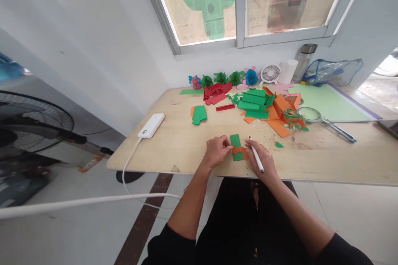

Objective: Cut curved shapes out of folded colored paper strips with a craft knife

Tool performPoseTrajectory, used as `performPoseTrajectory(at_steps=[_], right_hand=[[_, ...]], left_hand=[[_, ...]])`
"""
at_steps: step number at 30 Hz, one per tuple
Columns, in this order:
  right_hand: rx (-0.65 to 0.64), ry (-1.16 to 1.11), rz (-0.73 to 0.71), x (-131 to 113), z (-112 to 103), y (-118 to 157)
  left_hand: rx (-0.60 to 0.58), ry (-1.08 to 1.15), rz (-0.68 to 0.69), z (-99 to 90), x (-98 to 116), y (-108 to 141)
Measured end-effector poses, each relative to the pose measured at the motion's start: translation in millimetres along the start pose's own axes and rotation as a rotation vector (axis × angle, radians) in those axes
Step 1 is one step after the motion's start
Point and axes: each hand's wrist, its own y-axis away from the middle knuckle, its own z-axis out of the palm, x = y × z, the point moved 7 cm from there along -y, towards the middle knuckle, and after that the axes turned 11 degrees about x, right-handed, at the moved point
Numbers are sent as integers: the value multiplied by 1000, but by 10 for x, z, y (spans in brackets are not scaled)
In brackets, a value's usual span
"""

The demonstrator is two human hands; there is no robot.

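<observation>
Left fingers (228, 149): pinching orange strip (239, 150).
Right fingers (248, 143): holding pen (257, 157).
My worry: slack pressure, strip shifting.

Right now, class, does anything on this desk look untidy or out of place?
Yes: a small green scrap lies apart from the heaped green paper, beyond the right hand, like a stray offcut; dark specks dot the tabletop nearby.
</observation>
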Motion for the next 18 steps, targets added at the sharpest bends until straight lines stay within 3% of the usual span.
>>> performPoseTrajectory(at_steps=[8, 14, 18], right_hand=[[-56, -34, 34, 49, 40, -1], [-7, -53, 119, 104, -21, 7], [27, -55, 164, 137, -61, 15]], left_hand=[[-13, 162, 167, -167, 310, 79], [82, -4, 31, -187, 104, -205], [-28, -180, -46, 47, 20, -394]])
